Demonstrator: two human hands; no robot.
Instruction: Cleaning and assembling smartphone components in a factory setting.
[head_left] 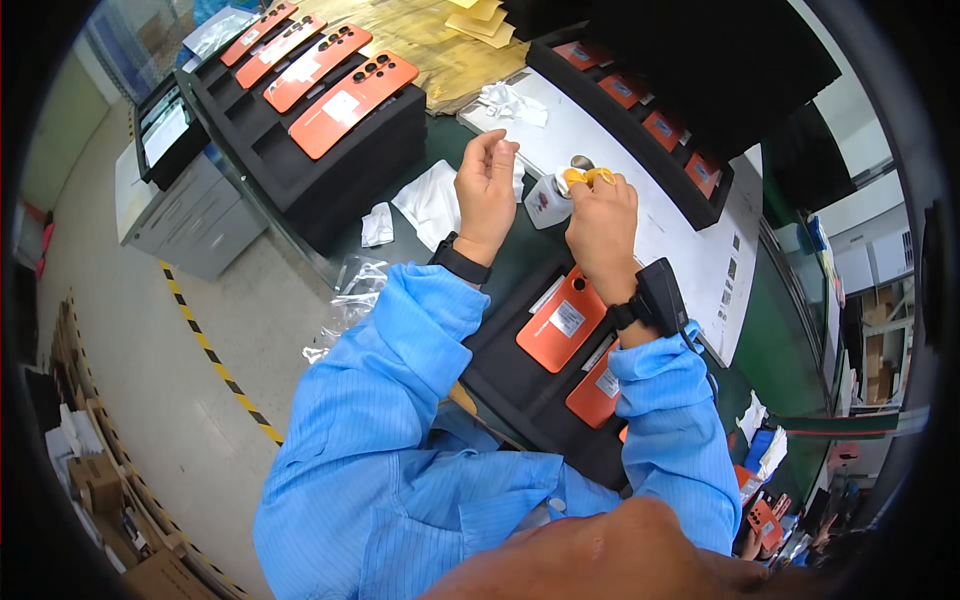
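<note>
Left hand [486, 190]: raised above the green bench [520, 255], fingers curled loosely toward the palm, thumb and fingertips close together near the top. Whether something small is pinched between them cannot be told.

Right hand [601, 225]: closed, fingertips capped in yellow finger cots [588, 177], pressing down on the top of a small white bottle [548, 203]. The bottle stands on the bench just left of this hand, between the two hands. A round metal piece shows at its top, partly hidden by the fingers.

Both wrists carry black bands; the right one bears a bulky black device [660, 295]. Sleeves are light blue, finely striped fabric.

Materials and shapes:
- White wipes [430, 200], crumpled and soft, lie on the bench left of the left hand; another lies on the white sheet [640, 150] beyond the bottle.
- Clear crinkled plastic film [350, 295] hangs at the bench edge.

Containers:
- Black foam tray [520, 385], under the forearms: holds flat orange phone covers [562, 320], glossy, rounded corners, each with a white label.
- Stacked black trays [300, 160], upper left: four orange covers in a row, camera cutouts visible.
- Long black tray [640, 140], beyond the right hand: a row of small orange parts with blue centres, one per pocket.
</note>
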